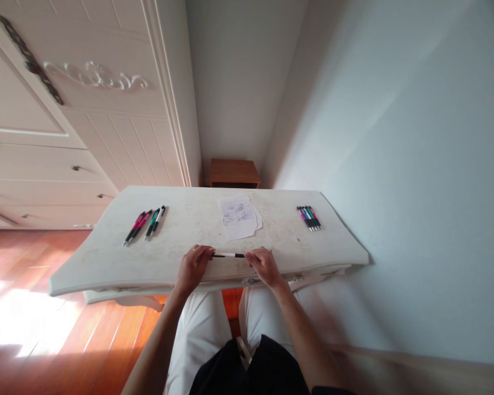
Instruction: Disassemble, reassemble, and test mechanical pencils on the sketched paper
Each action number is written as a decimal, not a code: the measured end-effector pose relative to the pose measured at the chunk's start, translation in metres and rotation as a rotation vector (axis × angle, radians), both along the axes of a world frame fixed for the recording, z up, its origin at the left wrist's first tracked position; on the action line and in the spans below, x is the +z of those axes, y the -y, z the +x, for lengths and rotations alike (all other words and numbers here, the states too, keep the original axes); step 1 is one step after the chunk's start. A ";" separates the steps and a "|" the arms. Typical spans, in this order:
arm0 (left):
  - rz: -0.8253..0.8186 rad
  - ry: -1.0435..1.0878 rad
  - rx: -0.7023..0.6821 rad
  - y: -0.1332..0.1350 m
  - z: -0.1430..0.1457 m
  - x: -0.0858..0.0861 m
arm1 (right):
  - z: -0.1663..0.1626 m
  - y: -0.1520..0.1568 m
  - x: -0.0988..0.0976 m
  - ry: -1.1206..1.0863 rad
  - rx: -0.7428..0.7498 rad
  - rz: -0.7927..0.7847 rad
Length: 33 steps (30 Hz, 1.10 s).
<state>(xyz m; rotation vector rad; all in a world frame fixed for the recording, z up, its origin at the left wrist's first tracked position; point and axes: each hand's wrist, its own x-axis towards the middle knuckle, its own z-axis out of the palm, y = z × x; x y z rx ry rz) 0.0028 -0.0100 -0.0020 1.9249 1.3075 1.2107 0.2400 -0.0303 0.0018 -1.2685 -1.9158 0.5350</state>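
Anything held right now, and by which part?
A white-and-black pen, pinched near both ends: left hand at one, right hand at the other.

I can see two lanes where a hand could pass over the tabletop [193,219]: one left of centre in the frame, between the four pens [135,227] and the papers [239,219], the other right of centre, between those papers and the row of pens [308,218]. The lower middle is barred — the left hand [195,266] and right hand [265,265] sit at the near edge, the held pen [230,254] bridging the gap between them. Over on the right, the wall [415,192] limits sideways reach; at upper left, the cabinet [119,131] looms.
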 end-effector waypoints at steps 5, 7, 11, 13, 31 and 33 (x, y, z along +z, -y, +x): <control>-0.011 -0.031 0.016 0.001 0.001 0.003 | 0.000 0.000 0.000 -0.025 -0.031 -0.011; -0.013 -0.040 0.017 0.001 0.001 0.003 | -0.001 0.000 0.000 -0.026 -0.041 -0.013; -0.023 -0.049 0.013 0.001 0.001 0.002 | -0.001 0.000 0.000 -0.030 -0.050 -0.011; -0.021 -0.052 0.012 0.001 0.001 0.002 | -0.001 0.000 0.000 -0.032 -0.052 -0.012; -0.009 -0.088 0.019 0.002 0.002 0.003 | -0.002 0.000 -0.003 0.000 -0.065 0.013; -0.007 -0.089 0.020 0.002 0.002 0.004 | -0.002 0.000 -0.003 0.003 -0.062 0.013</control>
